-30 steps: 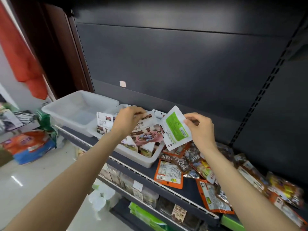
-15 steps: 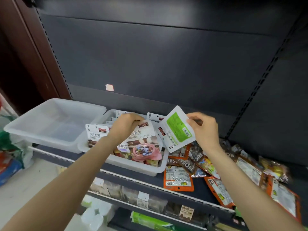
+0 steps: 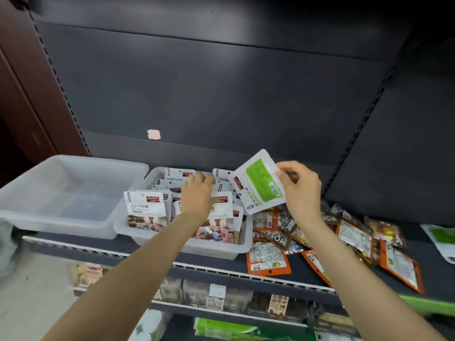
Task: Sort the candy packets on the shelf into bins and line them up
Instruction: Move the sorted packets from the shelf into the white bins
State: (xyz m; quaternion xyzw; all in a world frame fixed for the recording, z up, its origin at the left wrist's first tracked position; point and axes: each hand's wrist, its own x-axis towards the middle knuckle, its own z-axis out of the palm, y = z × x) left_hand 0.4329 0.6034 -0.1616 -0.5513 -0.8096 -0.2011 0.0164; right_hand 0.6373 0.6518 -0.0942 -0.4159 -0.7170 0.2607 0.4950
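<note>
Right hand [image 3: 299, 193] up at shelf height, thumb and fingers pinching the edge of a white packet with a green label [image 3: 259, 182], which is tilted and held in the air just above the right rear corner of the filled bin [image 3: 197, 249], by my read so it can drop in behind the others. The left hand [image 3: 197, 195] is down in that same bin, fingers curled over the tops of the standing white candy packets [image 3: 147, 210]; whether it actually grips one or only presses the row back I cannot tell, but the likely purpose is to open a slot and keep the rows upright. Those packets stand face-forward in rows, printed fronts toward the aisle, which suits the lining-up half of the job. To the left, touching the filled bin, sits a second translucent bin [image 3: 61, 217] with nothing visible inside, presumably waiting for another kind. On the bare dark shelf [image 3: 307, 279] to the right lies the unsorted heap: orange-edged packets [image 3: 267, 259] flat on their faces and dark brown packets [image 3: 275, 238] overlapping them, with another green-and-white packet [image 3: 440, 239] at the far right edge. Plenty left to sort, I would judge; only one type looks binned.
</note>
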